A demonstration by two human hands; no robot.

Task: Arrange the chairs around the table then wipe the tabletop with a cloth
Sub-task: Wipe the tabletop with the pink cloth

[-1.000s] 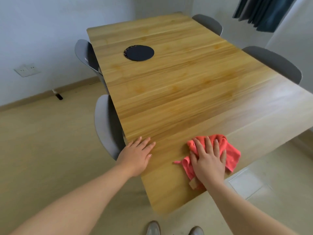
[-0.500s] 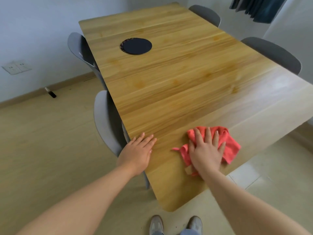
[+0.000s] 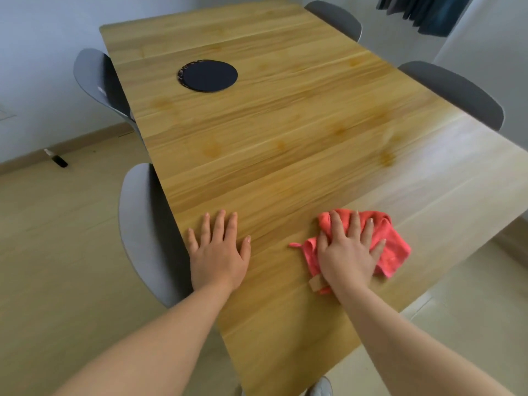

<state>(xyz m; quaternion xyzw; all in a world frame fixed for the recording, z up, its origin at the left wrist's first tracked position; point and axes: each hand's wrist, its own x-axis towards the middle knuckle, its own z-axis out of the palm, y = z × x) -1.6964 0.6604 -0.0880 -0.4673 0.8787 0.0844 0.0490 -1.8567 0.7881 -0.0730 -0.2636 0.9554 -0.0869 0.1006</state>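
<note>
Wiping is underway: the right hand (image 3: 347,252) presses flat, fingers straight, on the red cloth (image 3: 391,247); the left hand (image 3: 218,254) rests open on the table (image 3: 285,124). Next, sweep toward the upper frame.

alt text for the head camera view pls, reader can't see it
A person's right hand presses a red cloth flat on the near end of a wooden table, with the left hand flat beside it. A round black mat lies farther up, and four grey chairs are tucked along the long sides.
</note>
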